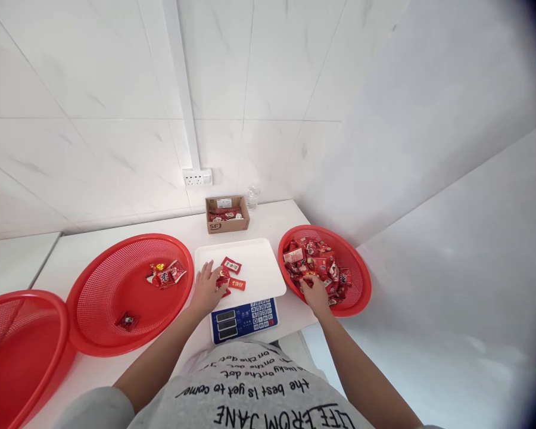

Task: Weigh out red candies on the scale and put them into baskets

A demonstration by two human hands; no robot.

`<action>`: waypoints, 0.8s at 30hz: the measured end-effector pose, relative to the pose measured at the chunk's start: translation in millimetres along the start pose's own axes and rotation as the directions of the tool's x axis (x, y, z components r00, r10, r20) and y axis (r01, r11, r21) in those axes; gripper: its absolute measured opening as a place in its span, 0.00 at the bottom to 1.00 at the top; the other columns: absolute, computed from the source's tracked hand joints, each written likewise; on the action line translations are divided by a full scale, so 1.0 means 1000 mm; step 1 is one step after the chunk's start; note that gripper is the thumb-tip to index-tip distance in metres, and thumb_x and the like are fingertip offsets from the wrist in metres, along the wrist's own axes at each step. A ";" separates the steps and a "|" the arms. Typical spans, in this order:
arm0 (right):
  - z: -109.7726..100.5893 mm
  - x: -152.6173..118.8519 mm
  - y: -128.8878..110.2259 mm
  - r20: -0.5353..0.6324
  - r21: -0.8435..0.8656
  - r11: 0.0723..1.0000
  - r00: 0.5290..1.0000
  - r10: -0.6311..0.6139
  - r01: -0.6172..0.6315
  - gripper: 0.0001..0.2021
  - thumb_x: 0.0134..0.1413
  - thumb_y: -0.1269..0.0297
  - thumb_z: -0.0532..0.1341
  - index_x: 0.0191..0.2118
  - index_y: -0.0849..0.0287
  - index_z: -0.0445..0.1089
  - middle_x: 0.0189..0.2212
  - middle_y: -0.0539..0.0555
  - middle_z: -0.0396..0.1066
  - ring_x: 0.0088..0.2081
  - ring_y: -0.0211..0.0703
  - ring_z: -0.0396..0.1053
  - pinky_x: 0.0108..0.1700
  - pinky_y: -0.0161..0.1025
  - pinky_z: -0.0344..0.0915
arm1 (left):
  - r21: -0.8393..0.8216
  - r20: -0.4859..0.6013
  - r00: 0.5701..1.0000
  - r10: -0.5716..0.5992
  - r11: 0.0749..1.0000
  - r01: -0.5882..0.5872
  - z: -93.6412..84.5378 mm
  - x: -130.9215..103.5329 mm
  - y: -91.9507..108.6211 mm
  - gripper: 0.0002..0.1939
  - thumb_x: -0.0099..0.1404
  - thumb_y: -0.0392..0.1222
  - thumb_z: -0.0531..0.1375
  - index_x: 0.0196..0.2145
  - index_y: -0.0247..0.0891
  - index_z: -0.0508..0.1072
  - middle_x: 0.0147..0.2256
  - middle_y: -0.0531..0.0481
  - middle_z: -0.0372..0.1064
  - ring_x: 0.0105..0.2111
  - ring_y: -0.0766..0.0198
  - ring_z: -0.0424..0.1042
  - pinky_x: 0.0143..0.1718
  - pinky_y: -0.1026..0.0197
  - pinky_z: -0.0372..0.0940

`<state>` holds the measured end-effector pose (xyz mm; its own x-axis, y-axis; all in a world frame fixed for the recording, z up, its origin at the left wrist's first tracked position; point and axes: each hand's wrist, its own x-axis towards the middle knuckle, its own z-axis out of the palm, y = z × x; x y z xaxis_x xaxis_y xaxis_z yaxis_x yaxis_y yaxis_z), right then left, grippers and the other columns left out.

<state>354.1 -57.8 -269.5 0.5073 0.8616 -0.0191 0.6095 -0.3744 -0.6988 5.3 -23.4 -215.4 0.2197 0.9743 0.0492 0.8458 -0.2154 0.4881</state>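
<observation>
My left hand [206,287] lies over the left part of the white scale tray [263,268], its fingers apart beside several small red packets. One red packet [231,265] and an orange-red one [237,284] show to the right of the fingers. My right hand [315,293] reaches into the right red basket [364,286], which holds a heap of red packets [321,265]. Its fingers are bent together at the near left side of the heap; what they pinch is too small to make out. The scale's blue keypad panel [245,320] faces me.
A large red basket [102,262] with a few packets stands left of the scale, and another red basket [22,357] at the far left. Behind the tray are a small cardboard box [227,225] of packets and a clear cup [253,196], near the wall socket [197,177].
</observation>
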 end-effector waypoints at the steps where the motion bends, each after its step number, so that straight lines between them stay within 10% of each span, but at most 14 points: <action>1: 0.000 0.000 0.000 0.007 0.010 1.000 1.000 0.018 -0.018 0.15 0.47 0.56 0.55 0.38 0.57 0.70 0.35 0.56 0.71 0.40 0.49 0.67 0.43 0.44 0.62 | -0.023 -0.022 0.999 -0.025 0.999 0.024 -0.004 -0.004 -0.003 0.23 0.61 0.45 0.56 0.53 0.37 0.64 0.59 0.38 0.54 0.60 0.47 0.51 0.57 0.44 0.52; 8: -0.002 0.000 -0.009 0.029 0.021 0.998 0.998 0.055 -0.056 0.18 0.46 0.56 0.55 0.43 0.59 0.67 0.42 0.58 0.69 0.44 0.51 0.66 0.46 0.44 0.60 | -0.138 0.103 0.990 -0.094 0.985 0.108 -0.013 -0.030 -0.001 0.08 0.61 0.40 0.53 0.37 0.38 0.70 0.38 0.46 0.67 0.39 0.58 0.69 0.40 0.57 0.64; 24: -0.008 -0.005 -0.014 0.029 0.113 0.991 0.998 0.062 -0.065 0.18 0.45 0.55 0.55 0.39 0.60 0.70 0.44 0.60 0.69 0.46 0.52 0.66 0.49 0.47 0.60 | -0.210 0.191 0.980 -0.062 0.972 0.102 -0.002 -0.031 0.013 0.16 0.63 0.40 0.51 0.47 0.39 0.68 0.44 0.44 0.68 0.44 0.57 0.68 0.43 0.56 0.64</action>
<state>348.1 -59.3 -254.3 0.5261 0.8464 -0.0833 0.5022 -0.3882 -0.7727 8.5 -56.7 -208.5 0.2556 0.9554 -0.1481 0.7426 -0.0959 0.6629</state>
